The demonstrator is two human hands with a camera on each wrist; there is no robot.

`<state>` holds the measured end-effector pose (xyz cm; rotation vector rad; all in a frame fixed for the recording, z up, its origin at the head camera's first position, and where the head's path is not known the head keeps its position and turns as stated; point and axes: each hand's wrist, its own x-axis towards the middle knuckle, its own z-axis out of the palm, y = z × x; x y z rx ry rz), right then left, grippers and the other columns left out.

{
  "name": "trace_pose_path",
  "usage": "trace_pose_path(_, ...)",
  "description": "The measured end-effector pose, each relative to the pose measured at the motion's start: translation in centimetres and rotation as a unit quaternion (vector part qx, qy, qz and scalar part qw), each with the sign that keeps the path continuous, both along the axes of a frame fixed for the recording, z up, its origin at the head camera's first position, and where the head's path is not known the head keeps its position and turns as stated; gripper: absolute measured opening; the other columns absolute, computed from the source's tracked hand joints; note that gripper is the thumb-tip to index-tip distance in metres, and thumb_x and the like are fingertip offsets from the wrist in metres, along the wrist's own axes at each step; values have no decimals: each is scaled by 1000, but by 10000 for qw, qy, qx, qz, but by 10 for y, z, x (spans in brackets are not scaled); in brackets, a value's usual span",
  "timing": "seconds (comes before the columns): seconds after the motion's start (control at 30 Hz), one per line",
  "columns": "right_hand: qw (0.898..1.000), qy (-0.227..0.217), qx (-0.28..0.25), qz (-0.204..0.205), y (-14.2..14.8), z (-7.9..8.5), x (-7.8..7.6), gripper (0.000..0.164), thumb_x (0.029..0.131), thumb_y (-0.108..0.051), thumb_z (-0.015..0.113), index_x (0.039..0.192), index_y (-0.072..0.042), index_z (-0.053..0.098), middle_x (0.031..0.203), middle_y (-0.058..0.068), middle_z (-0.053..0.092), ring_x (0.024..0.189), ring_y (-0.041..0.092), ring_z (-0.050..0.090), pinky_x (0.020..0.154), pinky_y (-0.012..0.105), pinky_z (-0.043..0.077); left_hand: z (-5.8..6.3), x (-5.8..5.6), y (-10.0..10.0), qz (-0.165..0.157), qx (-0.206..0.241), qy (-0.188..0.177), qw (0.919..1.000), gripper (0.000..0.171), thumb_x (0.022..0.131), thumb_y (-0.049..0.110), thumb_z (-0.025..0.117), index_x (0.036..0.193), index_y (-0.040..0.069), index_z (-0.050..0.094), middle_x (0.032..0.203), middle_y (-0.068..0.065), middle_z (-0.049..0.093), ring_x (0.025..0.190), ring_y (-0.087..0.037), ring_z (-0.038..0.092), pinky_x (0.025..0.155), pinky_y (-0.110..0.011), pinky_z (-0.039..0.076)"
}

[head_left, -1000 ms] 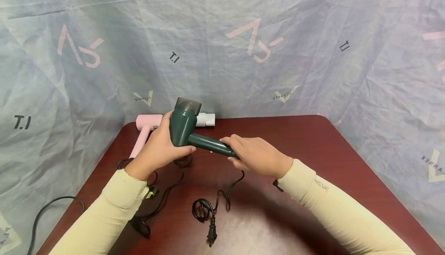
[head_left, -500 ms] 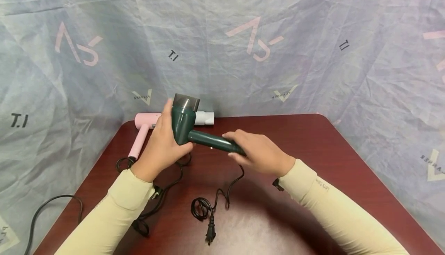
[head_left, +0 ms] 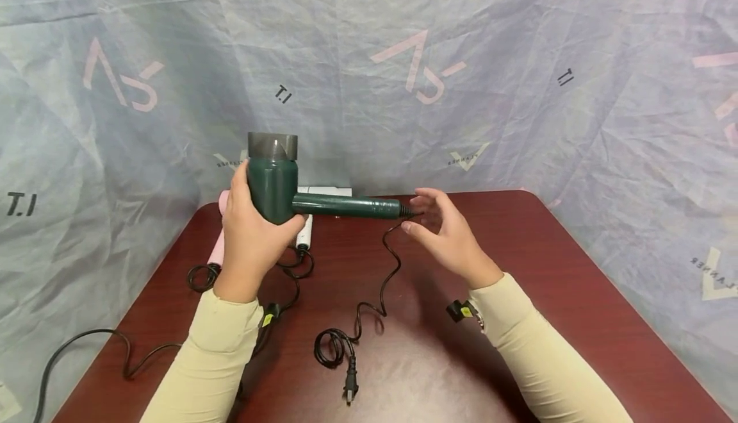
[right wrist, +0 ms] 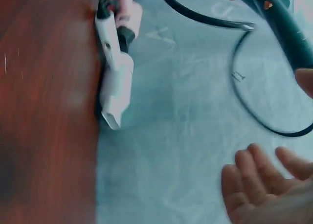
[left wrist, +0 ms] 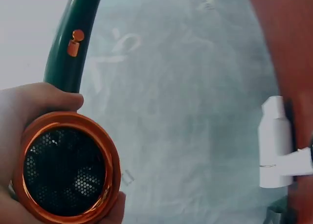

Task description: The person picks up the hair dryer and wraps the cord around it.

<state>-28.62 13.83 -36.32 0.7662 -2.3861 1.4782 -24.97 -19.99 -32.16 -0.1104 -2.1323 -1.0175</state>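
1. Long sleeves, pale cream-yellow, cover both forearms: the left sleeve (head_left: 187, 384) and the right sleeve (head_left: 556, 362) match in colour.
2. The cloth looks plain and soft, fairly close-fitting, with shallow creases.
3. Each sleeve ends in a broad cuff of the same colour, the left cuff (head_left: 225, 327) and the right cuff (head_left: 501, 298), set off by a visible line across the cloth.
4. A small black left device (head_left: 272, 309) and a blocky black right device (head_left: 455, 311) sit at the wrists; each bears a bright yellow-green patch.
5. The left grip (head_left: 252, 240) and right grip (head_left: 452, 240) are bare hands.
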Motion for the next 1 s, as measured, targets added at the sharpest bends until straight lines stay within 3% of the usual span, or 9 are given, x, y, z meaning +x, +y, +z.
trace_pose_path(0.1, 9951, -952, -118, 258, -2, -4, 2, 65, 97, -33, 73, 151, -16, 43, 140, 9, 59, 126, 26, 63, 102, 47, 54, 3, 3, -1, 105, 290, 224, 9993, 111, 72, 28, 88, 160, 46, 24, 129, -8, 60, 104, -29, 55, 80, -49, 50)
trace_pose_path(0.27, 9762, -1844, 959, 614, -14, -9, 13, 77, 92, -50, 73, 154, -18, 40, 141, 1, 60, 133, 20, 57, 110, 48, 47, 12, 8, -1, 163, 611, 359, 9974, 111, 73, 29, 87, 158, 54, 21, 118, -1, 65, 90, -21, 63, 79, -42, 52)
trace_pose_path(0.43, 9670, -1903, 1544, 691, -20, -17, 15, 79, 90, -51, 75, 153, -15, 43, 139, 1, 60, 135, 21, 54, 109, 47, 47, 22, 13, 0, 387, 1006, 185, 9940, 94, 73, 39, 87, 152, 40, 35, 112, 6, 62, 92, -12, 60, 82, -37, 49)
trace_pose_path(0.57, 9666, -1801, 1322, 1256, -22, -18, 15, 44, 97, -41, 70, 134, -20, 62, 126, -1, 68, 120, 21, 62, 101, 43, 50, 26, 17, -4, 613, 1306, 160, 9894, 83, 72, 43, 88, 141, 25, 47, 109, 8, 59, 93, -7, 57, 83, -32, 46)
trace_pose_path(0.67, 9659, -1628, 997, 1749, -26, -17, 18, 21, 104, -34, 61, 118, -21, 71, 123, -3, 72, 119, 17, 65, 102, 41, 51, 29, 18, -6, 682, 1502, 233, 9860, 79, 71, 39, 89, 137, 21, 48, 107, 10, 59, 94, -7, 57, 82, -28, 45)
trace_pose_path(0.77, 9639, -1527, 473, 2129, -31, -16, 22, 30, 111, -29, 49, 105, -8, 70, 117, 3, 76, 119, 22, 68, 105, 43, 50, 36, 22, -7, 539, 1857, 491, 9799, 75, 71, 28, 91, 133, 18, 50, 107, 11, 59, 96, -9, 57, 83, -26, 45)
trace_pose_path(0.87, 9553, -1598, -158, 2482, -32, -11, 28, 41, 114, -28, 40, 94, 3, 58, 94, 16, 77, 109, 32, 73, 100, 48, 54, 43, 29, -8, 191, 2314, 1016, 9674, 72, 70, 16, 90, 131, 14, 51, 109, 8, 61, 99, -12, 58, 87, -26, 45)
trace_pose_path(0.93, 9524, -1561, -387, 2588, -32, -6, 34, 45, 114, -29, 36, 88, 4, 52, 74, 20, 69, 89, 37, 76, 88, 49, 60, 48, 32, -9, -27, 2588, 1388, 9559, 73, 69, 11, 89, 132, 13, 51, 112, 5, 62, 102, -15, 59, 90, -26, 46)
trace_pose_path(1.0, 9593, -1322, -331, 2474, -31, 0, 42, 42, 114, -30, 36, 85, -2, 49, 60, 14, 53, 65, 30, 69, 68, 41, 60, 52, 35, -10, -118, 2777, 1654, 9462, 75, 69, 10, 88, 134, 12, 50, 116, 3, 63, 107, -16, 58, 95, -27, 46)
